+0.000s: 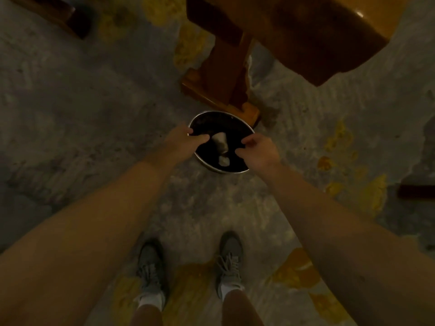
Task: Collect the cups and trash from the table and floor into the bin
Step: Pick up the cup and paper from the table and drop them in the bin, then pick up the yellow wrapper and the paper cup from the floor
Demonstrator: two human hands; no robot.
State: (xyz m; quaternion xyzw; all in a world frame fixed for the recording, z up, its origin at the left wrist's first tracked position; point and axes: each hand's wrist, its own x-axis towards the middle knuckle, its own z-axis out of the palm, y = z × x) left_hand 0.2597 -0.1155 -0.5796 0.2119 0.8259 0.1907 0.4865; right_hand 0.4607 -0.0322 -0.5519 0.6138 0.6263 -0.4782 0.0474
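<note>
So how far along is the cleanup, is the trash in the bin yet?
Mostly done, it seems. A pale cup and a crumpled scrap already lie inside the bin. In hand: the left hand grips the rim, and the right hand hovers at the opposite edge, holding nothing. No loose trash shows on the visible floor; the tabletop can't be checked.

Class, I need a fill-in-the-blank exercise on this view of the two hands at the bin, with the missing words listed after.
1. The round metal-rimmed bin stands on the ___.
2. Inside it lies a crumpled white paper ___.
3. The left hand touches the bin's ___, while the right hand hangs over the opposite side.
4. Beyond the bin stands a wooden table ___.

Missing words: floor; cup; rim; leg
</note>
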